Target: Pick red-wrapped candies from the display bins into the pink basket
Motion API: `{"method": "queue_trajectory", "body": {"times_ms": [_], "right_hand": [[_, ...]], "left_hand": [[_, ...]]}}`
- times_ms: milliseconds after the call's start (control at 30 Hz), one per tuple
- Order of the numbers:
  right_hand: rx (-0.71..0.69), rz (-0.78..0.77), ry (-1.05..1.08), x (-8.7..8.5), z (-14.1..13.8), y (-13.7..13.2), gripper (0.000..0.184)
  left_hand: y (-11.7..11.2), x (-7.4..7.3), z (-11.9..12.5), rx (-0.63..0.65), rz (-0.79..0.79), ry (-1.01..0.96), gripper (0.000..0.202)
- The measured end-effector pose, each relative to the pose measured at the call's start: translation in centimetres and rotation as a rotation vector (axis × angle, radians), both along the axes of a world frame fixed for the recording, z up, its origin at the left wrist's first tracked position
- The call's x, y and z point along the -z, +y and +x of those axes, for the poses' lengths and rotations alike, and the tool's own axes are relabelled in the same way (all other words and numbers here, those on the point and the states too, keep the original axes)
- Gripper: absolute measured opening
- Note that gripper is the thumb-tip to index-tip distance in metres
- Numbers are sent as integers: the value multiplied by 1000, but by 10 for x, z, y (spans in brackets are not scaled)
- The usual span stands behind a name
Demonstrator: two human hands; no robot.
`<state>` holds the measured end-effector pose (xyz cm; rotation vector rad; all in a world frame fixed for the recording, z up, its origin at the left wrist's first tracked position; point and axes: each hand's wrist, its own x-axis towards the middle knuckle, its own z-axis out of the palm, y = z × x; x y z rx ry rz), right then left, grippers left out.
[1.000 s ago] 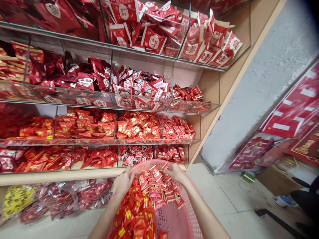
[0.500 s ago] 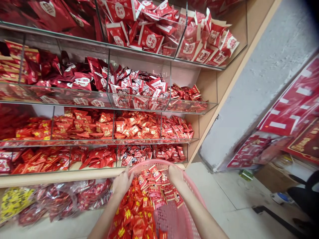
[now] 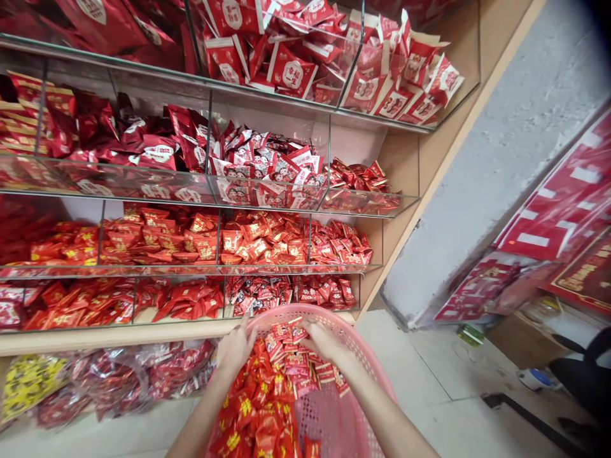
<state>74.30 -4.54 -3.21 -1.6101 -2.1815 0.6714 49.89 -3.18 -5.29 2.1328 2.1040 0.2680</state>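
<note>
A pink perforated plastic basket stands low in front of me, against the shelf's lower edge. My left hand grips its left rim, fingers curled over the edge. Inside lie small red packets with pale edges toward the back and shiny red packets with yellow characters on the left. My right hand reaches in at the back, its bent fingers closed on a small red packet at the top of the pile. The fingertips are partly hidden among the packets.
A wooden shelf with glass-fronted compartments of red packets rises ahead. Clear plastic bags of packets and a yellow bag lie beneath it. On the right are a grey wall, tiled floor, a cardboard box and a black chair.
My right hand has moved left from near the basket's back right rim onto the small packets. My left hand keeps its hold on the rim. The view has shifted slightly.
</note>
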Motion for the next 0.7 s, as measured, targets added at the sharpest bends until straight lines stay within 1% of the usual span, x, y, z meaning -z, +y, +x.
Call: {"method": "queue_trajectory", "body": {"times_ms": [100, 167, 267, 367, 500, 567, 633, 700], "right_hand": [[-46, 23, -27, 5, 0, 3, 22], [-28, 0, 11, 5, 3, 4, 24], [9, -1, 81, -2, 10, 3, 28], [64, 43, 78, -14, 20, 2, 27], [158, 122, 66, -31, 34, 5, 26], [231, 197, 89, -37, 45, 6, 26], [327, 265, 58, -38, 59, 2, 27], [421, 266, -15, -31, 74, -8, 30]], "left_hand": [[0, -1, 0, -4, -12, -7, 58], [0, -2, 1, -5, -7, -9, 58], [0, -2, 1, -7, -1, -5, 57], [0, -2, 1, -11, -16, -4, 58], [0, -3, 0, -4, -26, -16, 59], [0, -3, -1, 1, -32, -24, 59], [0, -4, -3, 4, -37, -32, 58], [0, -4, -5, 9, -43, -38, 58]]}}
